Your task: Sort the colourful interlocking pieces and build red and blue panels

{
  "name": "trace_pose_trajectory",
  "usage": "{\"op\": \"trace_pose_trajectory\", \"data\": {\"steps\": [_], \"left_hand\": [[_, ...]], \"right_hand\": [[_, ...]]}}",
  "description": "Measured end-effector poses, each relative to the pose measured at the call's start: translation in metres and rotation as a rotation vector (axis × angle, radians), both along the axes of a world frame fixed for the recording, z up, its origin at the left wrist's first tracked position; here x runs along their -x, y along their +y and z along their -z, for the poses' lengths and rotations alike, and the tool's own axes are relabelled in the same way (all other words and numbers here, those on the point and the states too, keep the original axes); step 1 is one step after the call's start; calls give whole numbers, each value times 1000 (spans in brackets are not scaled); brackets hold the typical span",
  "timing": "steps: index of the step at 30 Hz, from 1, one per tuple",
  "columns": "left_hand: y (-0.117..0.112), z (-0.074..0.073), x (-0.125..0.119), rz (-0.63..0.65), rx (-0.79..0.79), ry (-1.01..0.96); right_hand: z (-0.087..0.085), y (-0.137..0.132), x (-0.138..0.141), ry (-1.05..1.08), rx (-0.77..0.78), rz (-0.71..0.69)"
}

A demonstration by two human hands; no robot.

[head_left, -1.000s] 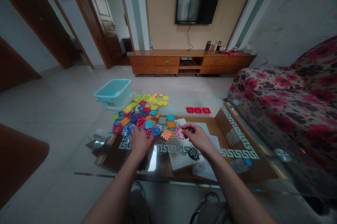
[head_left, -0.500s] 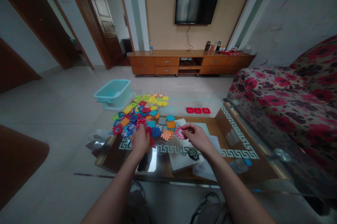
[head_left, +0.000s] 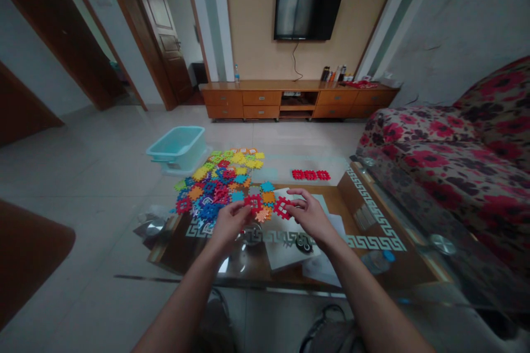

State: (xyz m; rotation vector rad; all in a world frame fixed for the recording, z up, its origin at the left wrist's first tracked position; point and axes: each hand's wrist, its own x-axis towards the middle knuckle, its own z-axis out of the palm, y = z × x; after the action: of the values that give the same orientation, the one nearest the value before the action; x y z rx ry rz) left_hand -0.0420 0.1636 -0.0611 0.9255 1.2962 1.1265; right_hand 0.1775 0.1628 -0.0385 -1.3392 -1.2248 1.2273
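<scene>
The left hand [head_left: 229, 223] and the right hand [head_left: 312, 215] each pinch a red notched piece by its outer edge, and the relation that matters is between these two: the left-hand red piece [head_left: 250, 204] lies at 9 o'clock from the right-hand red piece [head_left: 280, 209], their near edges facing each other across a narrow gap, not touching. Both are about square, so neither has a clear long axis, and they sit nearly level, the left one a shade toward 12. The left hand nips its piece between thumb and fingers from 7 o'clock; the right hand grips from 3 o'clock, its upper finger raised off the piece. In the gap, toward 6 o'clock, a salmon piece [head_left: 263, 215] shows, with an orange piece [head_left: 269, 198] toward 12. A row of three red pieces [head_left: 310, 175] lies on the glass counter [head_left: 375, 242] with its long axis running from 9 to 3; it is at 12 o'clock from the right hand, the nearer one, and at about 2 from the left. The mixed heap of pieces [head_left: 211, 184] spreads out at 11 o'clock from the left hand. How far the held pieces are above the glass, I cannot tell
</scene>
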Motion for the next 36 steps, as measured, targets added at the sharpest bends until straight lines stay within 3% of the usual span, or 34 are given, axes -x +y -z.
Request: {"op": "trace_pose_trajectory", "data": {"steps": [5,13,20,30,36], "left_hand": [[-11,-14,-13,77,79,-240],[-19,-28,-19,248,113,-356],[-21,-27,-20,242,108,-461],[-25,-34,-23,258,128,-539],[-27,-34,-19,351,128,-548]], "right_hand": [[-7,-3,2,86,41,-56],[-7,-5,7,74,-13,-50],[-7,-5,6,76,6,-22],[-11,-9,6,179,20,-105],[-12,-9,7,150,6,-107]]}}
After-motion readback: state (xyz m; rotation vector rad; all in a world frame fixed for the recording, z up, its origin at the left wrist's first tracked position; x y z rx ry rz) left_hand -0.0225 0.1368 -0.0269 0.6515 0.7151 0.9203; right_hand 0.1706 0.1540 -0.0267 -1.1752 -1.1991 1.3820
